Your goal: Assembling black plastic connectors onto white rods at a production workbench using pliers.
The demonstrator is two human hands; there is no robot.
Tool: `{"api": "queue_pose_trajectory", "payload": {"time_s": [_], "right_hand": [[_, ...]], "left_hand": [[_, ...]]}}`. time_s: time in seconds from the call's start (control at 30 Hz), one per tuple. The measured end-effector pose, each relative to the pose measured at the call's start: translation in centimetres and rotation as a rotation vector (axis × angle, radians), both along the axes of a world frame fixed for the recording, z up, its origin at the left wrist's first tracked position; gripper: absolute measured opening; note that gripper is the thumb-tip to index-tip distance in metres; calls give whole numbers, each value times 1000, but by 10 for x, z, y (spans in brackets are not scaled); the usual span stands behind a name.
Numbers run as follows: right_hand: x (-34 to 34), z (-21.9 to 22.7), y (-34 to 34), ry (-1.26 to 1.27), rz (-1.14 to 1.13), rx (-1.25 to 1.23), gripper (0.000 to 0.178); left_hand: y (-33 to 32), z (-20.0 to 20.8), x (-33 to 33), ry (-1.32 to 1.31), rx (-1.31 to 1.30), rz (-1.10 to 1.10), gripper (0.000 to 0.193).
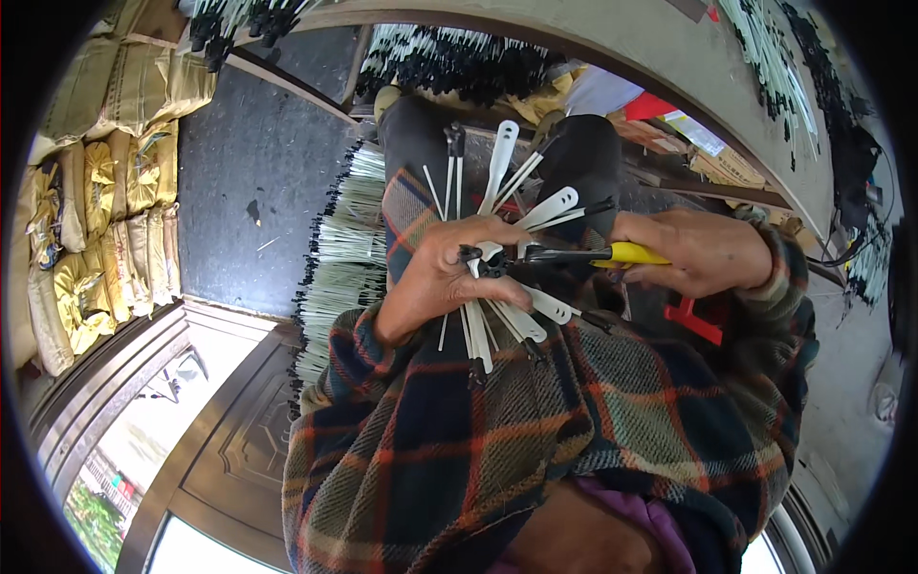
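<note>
My left hand [448, 270] is closed around a black-and-white hub [490, 256] held above my lap. From it a spoke-like frame of white rods and flat white strips [502, 158] fans out in all directions. The strips have small holes near their ends, and several thin rods carry black tips. My right hand [693, 251] grips the yellow handle of a hand tool [639, 253], which looks like pliers. Its dark metal head reaches left to the hub, and whether it bites on anything is hidden. Behind my right hand shows a red bracket-like piece [693, 320].
A tall stack of white rods with black ends [344, 239] stands left of my legs. More black-tipped rods [449, 57] lie ahead, and others [775, 67] lie on the curved-looking tabletop [612, 29]. Tan sacks [115, 239] are piled far left, near a brown door [239, 430].
</note>
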State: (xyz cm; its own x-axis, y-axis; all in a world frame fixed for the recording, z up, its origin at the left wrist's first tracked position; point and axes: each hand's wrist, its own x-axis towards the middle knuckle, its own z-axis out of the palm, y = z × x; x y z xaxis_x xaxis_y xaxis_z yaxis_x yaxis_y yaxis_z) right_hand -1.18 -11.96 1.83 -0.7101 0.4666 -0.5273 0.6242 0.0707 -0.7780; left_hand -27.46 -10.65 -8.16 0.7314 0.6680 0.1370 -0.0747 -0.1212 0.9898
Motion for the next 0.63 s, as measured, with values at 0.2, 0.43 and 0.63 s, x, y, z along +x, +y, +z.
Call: {"api": "queue_pose_trajectory", "payload": {"time_s": [0.2,0.43,0.63], "right_hand": [[-11,4,11,-104,49,34,21],[-26,-21,-9,9,-119,182,24],[-23,-60,-13,143,-372,478,35]], "left_hand": [[-3,-4,0,1,-70,86,49],[4,-3,-4,31,-155,186,40],[21,0,-8,-3,-224,247,46]]}}
